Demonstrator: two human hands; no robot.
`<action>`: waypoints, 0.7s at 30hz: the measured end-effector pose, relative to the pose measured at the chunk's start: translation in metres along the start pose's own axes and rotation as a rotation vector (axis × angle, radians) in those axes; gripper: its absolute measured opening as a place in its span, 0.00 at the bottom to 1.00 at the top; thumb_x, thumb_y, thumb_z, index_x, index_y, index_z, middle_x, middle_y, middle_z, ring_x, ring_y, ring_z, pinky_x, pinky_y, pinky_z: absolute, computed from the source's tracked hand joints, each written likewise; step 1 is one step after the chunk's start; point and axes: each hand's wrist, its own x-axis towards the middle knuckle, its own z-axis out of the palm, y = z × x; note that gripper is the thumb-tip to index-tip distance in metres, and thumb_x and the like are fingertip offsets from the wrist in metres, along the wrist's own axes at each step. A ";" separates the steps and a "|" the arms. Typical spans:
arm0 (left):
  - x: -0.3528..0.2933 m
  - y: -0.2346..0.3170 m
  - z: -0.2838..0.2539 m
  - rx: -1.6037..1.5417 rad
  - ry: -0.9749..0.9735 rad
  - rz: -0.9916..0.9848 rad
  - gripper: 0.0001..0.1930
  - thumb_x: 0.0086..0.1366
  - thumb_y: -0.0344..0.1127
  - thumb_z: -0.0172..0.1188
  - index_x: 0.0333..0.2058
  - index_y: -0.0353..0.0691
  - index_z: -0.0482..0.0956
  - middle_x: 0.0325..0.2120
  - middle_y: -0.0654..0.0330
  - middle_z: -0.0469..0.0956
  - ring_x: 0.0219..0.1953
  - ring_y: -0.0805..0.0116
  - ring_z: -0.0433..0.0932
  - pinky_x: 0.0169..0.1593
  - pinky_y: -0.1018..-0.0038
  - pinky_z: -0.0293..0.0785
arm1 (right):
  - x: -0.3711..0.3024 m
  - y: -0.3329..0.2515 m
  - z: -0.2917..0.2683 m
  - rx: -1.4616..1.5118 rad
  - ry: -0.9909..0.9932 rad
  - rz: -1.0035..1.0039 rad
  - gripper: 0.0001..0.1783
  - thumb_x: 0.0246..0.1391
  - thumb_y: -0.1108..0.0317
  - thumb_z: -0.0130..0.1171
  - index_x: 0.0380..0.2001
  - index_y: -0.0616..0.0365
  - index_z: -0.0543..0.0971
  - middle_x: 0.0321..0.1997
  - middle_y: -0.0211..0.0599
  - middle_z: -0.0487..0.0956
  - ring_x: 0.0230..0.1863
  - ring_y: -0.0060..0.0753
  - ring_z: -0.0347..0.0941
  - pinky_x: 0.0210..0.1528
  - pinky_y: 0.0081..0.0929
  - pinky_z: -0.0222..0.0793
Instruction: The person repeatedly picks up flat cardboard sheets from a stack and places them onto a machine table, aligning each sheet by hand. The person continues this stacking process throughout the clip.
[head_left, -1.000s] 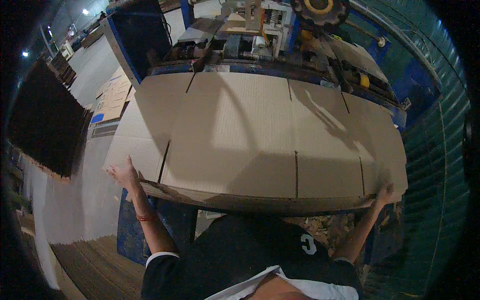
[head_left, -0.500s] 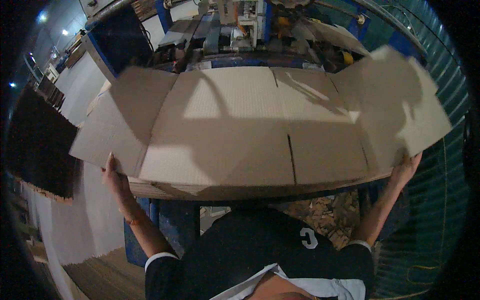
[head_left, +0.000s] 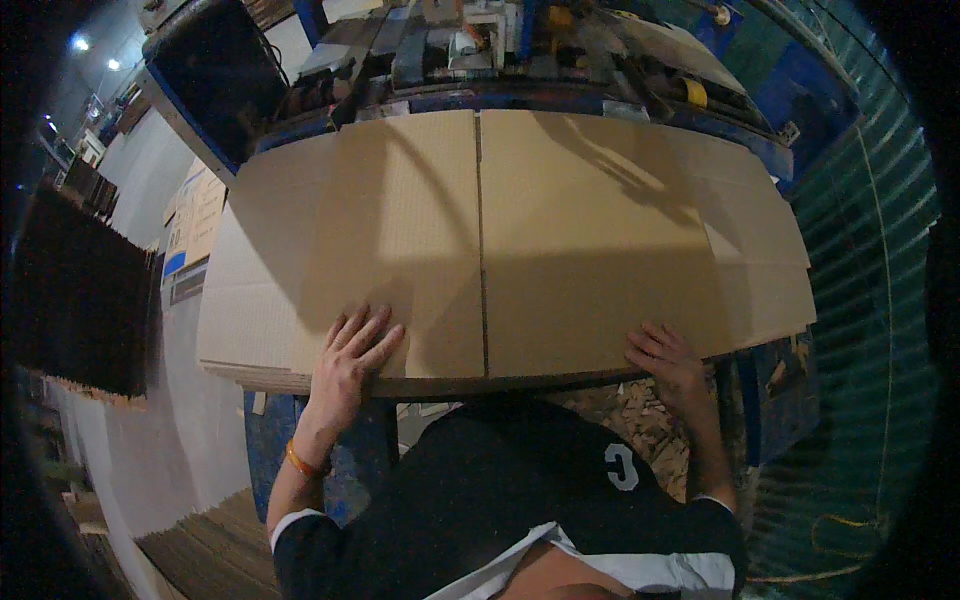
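A brown cardboard sheet [head_left: 590, 240] lies in front of me with its two end panels folded inward, their edges meeting at a narrow dark seam left of its middle. Beneath it is a stack of flat cardboard [head_left: 255, 290], which sticks out on both sides. My left hand [head_left: 355, 345] rests on the left folded panel near the front edge, fingers spread. On the right panel, also by the front edge, lie the stretched fingers of my right hand [head_left: 668, 362]. Neither hand grips anything.
Beyond the cardboard stands a blue machine [head_left: 450, 75] with belts and rollers. Dark stacked sheets [head_left: 80, 290] rise at the left, with more stacked cardboard [head_left: 215, 540] lower down. A green corrugated wall [head_left: 850, 330] runs along the right. Cardboard scraps [head_left: 640, 420] lie below the front edge.
The raised end panels have been folded inward and now lie flat. Both hands have let go of the outer edges and moved inward onto the panels.
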 end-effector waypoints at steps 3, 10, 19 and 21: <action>0.007 -0.008 -0.001 -0.001 0.002 0.027 0.24 0.55 0.33 0.47 0.53 0.49 0.71 0.56 0.58 0.65 0.60 0.55 0.60 0.63 0.58 0.51 | 0.008 0.011 -0.002 -0.014 -0.056 -0.040 0.25 0.43 0.74 0.55 0.49 0.47 0.74 0.59 0.32 0.67 0.62 0.44 0.59 0.63 0.45 0.52; 0.047 -0.035 0.010 -0.014 0.064 0.093 0.26 0.57 0.31 0.44 0.57 0.50 0.65 0.59 0.59 0.59 0.61 0.55 0.57 0.64 0.57 0.48 | 0.054 0.083 -0.013 -0.043 -0.130 0.113 0.31 0.45 0.54 0.60 0.55 0.48 0.68 0.64 0.36 0.60 0.65 0.44 0.51 0.65 0.45 0.44; 0.171 -0.096 0.043 -0.074 0.359 0.094 0.27 0.56 0.30 0.52 0.57 0.46 0.63 0.56 0.53 0.63 0.59 0.52 0.59 0.61 0.61 0.54 | 0.167 0.159 -0.002 -0.226 -0.085 0.130 0.34 0.49 0.47 0.55 0.57 0.49 0.65 0.64 0.41 0.60 0.63 0.49 0.55 0.62 0.41 0.52; 0.200 -0.107 0.042 0.041 0.356 0.090 0.32 0.52 0.30 0.58 0.58 0.44 0.61 0.56 0.51 0.62 0.59 0.50 0.58 0.60 0.59 0.54 | 0.194 0.162 0.009 -0.241 -0.041 0.288 0.33 0.49 0.49 0.54 0.57 0.52 0.65 0.64 0.39 0.59 0.63 0.44 0.55 0.63 0.41 0.50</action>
